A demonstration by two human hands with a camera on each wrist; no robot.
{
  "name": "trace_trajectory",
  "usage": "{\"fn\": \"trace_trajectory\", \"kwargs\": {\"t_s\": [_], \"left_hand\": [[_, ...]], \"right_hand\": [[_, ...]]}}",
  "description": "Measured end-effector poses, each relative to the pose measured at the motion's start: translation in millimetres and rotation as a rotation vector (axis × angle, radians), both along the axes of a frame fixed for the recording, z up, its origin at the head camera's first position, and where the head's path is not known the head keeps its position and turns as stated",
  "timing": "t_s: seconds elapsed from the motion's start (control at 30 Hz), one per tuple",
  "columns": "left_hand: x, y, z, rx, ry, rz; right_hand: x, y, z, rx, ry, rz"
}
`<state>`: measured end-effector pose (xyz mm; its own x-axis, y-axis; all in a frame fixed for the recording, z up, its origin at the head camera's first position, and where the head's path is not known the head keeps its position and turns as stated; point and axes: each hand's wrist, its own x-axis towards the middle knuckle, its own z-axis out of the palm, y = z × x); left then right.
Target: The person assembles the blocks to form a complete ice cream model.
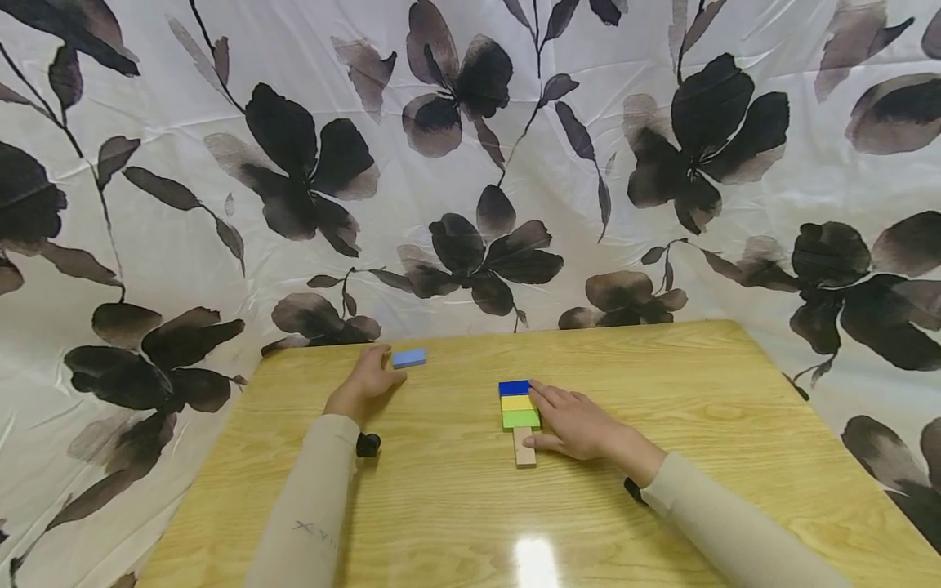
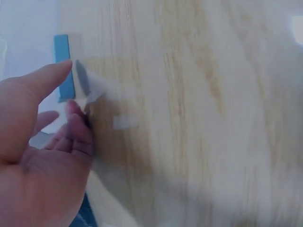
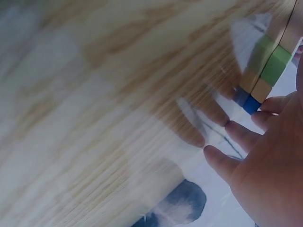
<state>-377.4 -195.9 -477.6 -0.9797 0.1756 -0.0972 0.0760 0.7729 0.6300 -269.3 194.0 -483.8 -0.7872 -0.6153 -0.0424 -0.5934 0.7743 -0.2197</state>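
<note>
At the back left of the table, a light blue block (image 1: 408, 359) lies flat. Beside its left end is my left hand (image 1: 367, 376), thumb and fingers spread apart and holding nothing. In the left wrist view the thumb overlaps the light blue block (image 2: 62, 49). Near the middle, a dark blue block (image 1: 512, 388), a yellow block (image 1: 518, 403) and a green block (image 1: 519, 420) lie edge to edge, with a narrow bare-wood block (image 1: 525, 456) at the near end. My right hand (image 1: 581, 420) rests along their right side, fingertips at the dark blue block and thumb at the wood block.
The glossy wood-grain table (image 1: 441, 506) has its back edge close to a white floral cloth (image 1: 470, 163). Dark wrist straps with small cameras (image 1: 368, 445) sit under both forearms. Light reflects near the table's front.
</note>
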Motion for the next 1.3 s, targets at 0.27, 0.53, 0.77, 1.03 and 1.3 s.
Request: {"fn": "trace_trajectory", "kwargs": {"t_s": [0.27, 0.53, 0.77, 1.03, 1.3], "left_hand": [[0.9, -9.7, 0.6, 0.074, 0.011, 0.050], [0.4, -7.2, 2.5, 0.110, -0.019, 0.077], [0.0, -3.8, -1.4, 0.118, -0.016, 0.077], [-5.9, -3.6, -2.1, 0.121, -0.011, 0.070], [-9.0, -3.5, -3.3, 0.125, -0.013, 0.088]], "right_hand": [[-0.2, -6.5, -1.7, -0.018, -0.028, -0.002], [-1.1, -7.0, -0.5, -0.014, -0.061, -0.003], [4.4, -8.4, -2.3, -0.009, -0.076, -0.023], [4.7, -8.5, -2.1, -0.028, -0.060, -0.033], [0.5, -7.0, -1.2, -0.028, -0.046, -0.033]]}}
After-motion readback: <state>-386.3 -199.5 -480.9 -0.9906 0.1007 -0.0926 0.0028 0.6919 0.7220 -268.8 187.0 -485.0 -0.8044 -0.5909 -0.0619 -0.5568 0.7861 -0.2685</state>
